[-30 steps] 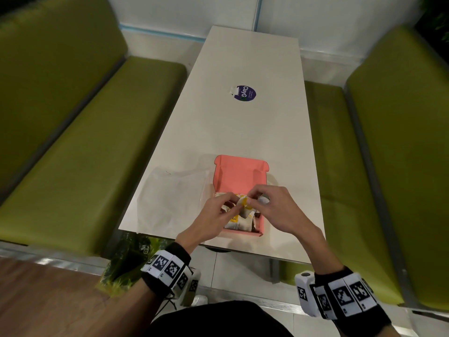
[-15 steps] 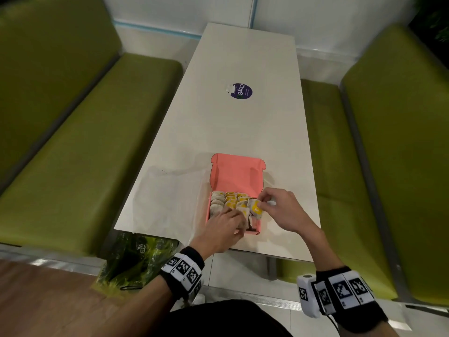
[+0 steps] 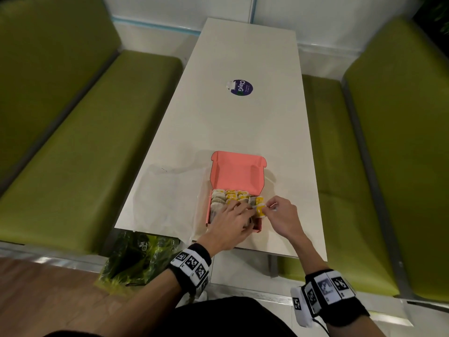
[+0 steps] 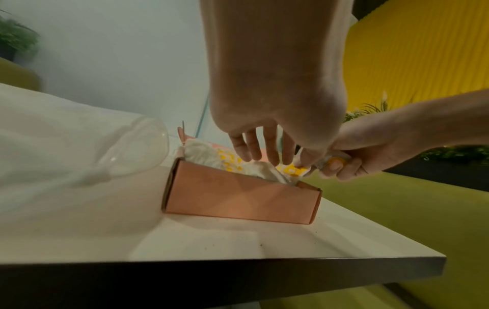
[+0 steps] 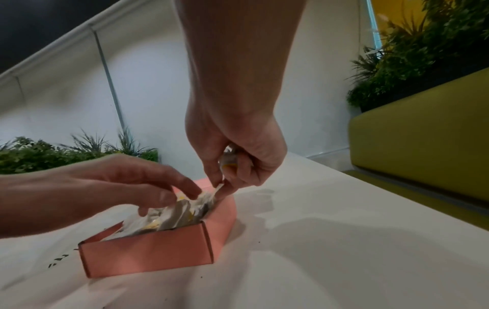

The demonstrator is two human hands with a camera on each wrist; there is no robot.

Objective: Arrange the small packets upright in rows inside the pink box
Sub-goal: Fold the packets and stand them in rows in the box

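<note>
The pink box (image 3: 211,181) stands open near the table's front edge, lid flap raised at the back. Small white and yellow packets (image 3: 228,197) stand in rows inside it. My left hand (image 3: 239,211) reaches into the box from the front, its fingers (image 4: 260,146) stretched down and resting on the packets (image 4: 211,154). At the box's right wall my right hand (image 3: 266,209) pinches a yellow and white packet (image 3: 258,207). In the right wrist view that hand (image 5: 222,186) also keeps a packet (image 5: 228,161) tucked in its palm. The front rows are hidden under my left hand.
A clear plastic bag (image 3: 165,198) lies flat on the table left of the box. A round purple sticker (image 3: 241,87) sits farther up the white table (image 3: 243,132). Green benches (image 3: 85,147) flank both sides. A green bag (image 3: 136,259) lies on the floor below the front edge.
My hands were together over the box on one packet. The left has dropped onto the packets in the box. The right has shifted to the box's right wall with a packet.
</note>
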